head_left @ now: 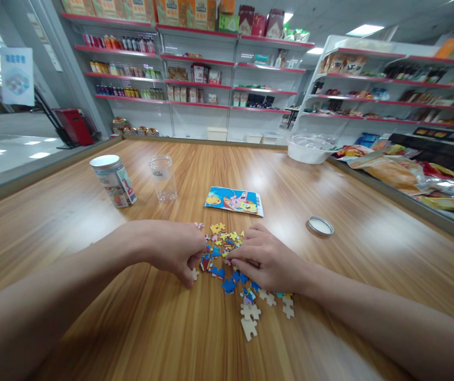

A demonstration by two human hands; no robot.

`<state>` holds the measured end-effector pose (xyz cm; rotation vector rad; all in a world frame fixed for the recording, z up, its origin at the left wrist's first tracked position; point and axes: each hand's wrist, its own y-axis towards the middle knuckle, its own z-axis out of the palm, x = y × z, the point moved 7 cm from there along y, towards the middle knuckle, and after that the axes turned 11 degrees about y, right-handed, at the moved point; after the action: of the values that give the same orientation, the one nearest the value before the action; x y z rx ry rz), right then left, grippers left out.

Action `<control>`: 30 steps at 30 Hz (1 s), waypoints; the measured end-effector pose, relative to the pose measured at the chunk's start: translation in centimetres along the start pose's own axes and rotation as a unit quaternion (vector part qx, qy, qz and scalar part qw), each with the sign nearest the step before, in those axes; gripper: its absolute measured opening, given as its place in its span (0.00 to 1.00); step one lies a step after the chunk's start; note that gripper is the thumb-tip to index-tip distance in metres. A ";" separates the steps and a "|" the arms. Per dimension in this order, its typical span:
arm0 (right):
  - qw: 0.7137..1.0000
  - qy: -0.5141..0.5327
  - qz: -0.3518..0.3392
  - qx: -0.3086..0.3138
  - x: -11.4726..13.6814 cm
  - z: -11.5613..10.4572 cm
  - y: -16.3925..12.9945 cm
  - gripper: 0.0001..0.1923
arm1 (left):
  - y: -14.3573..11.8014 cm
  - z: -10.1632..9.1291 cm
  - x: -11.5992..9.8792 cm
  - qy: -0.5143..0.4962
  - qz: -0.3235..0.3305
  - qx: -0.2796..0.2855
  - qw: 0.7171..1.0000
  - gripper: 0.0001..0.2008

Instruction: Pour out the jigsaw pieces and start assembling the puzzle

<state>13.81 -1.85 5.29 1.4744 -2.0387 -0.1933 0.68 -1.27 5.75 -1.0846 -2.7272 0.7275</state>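
Note:
A loose heap of jigsaw puzzle pieces (216,252) lies between my hands, some showing blue and yellow print and others their bare wooden backs. My left hand (173,247) rests at the heap's left edge with its fingers curled under. Its thumb points down beside a pale piece (195,274), and whatever the fingers hold is hidden. At the right side, my right hand (269,256) has its fingertips pinched together on a small yellowish puzzle piece (225,255). Several wooden-backed pieces (250,312) spread out toward me, below the right hand. A colourful cartoon picture card (234,201) lies just beyond the heap.
On the left stand a printed canister (114,181) with a lid and a clear plastic jar (163,180). A round metal-rimmed lid (320,226) lies to the right. Farther back are a white basket (310,151), snack packets (401,172) and stocked shelves (199,82).

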 end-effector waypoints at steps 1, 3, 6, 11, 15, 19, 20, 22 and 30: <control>1.000 -0.001 0.000 0.000 0.0 0.0 0.0 0.10 | -0.1 0.0 -0.1 0.002 0.004 -0.002 1.000 0.06; 1.000 -0.003 -0.001 0.000 0.0 0.0 0.0 0.10 | -0.2 -0.1 -0.2 0.009 0.011 -0.002 1.000 0.05; 1.000 -0.004 -0.001 0.003 0.1 0.0 0.0 0.10 | -0.5 -0.2 -0.4 0.016 0.021 0.004 1.000 0.04; 1.000 -0.003 0.002 0.001 0.0 0.0 0.0 0.10 | -1.0 -0.9 -0.9 -0.010 0.065 -0.002 0.998 0.10; 1.000 -0.010 0.005 0.006 -0.2 0.0 0.0 0.10 | -0.8 -0.9 0.1 0.018 0.022 -0.006 1.000 0.05; 1.000 -0.021 -0.001 0.003 0.0 0.0 0.0 0.10 | -0.6 -0.8 1.0 0.032 -0.011 -0.007 0.999 0.05; 1.000 -0.023 -0.003 0.002 0.0 0.0 -0.1 0.10 | -0.6 -0.8 1.1 0.026 -0.009 -0.004 1.000 0.07; 1.000 -0.029 -0.008 -0.005 0.1 -0.1 -0.2 0.10 | -0.7 -0.7 1.0 0.014 0.003 0.002 1.000 0.08; 0.994 -0.103 -0.013 -0.044 1.1 -2.1 0.5 0.11 | 0.5 -2.4 0.6 0.008 0.082 -0.217 0.973 0.10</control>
<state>14.29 -2.21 7.63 1.4791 -2.1417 -0.4584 1.21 0.40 7.59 -1.4012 -2.8817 0.1275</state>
